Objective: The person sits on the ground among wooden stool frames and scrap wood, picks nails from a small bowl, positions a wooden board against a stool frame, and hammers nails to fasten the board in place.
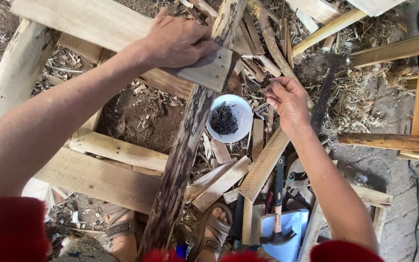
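The left hand (178,41) lies flat, fingers together and spread over a small pale board (208,72), pressing it against a long dark, bark-edged plank (185,145) that runs up from between the person's sandalled feet (214,233). The right hand (287,99) hovers just right of a white bowl (241,116) of dark nails (224,120) on the littered floor; its fingers are pinched together on what looks like 1 or 2 nails, though these are too small to tell surely. A hammer (277,208) lies on a light blue sheet (292,228) near the right foot, and a saw blade (323,97) lies beyond the right wrist. As I judge it, the board could slide off the plank if the left palm eases, since nothing else seems to fix it. A pinched nail could drop into the wood scraps (248,63) and be lost. The bowl sits close to the plank and could be tipped if the plank shifts.
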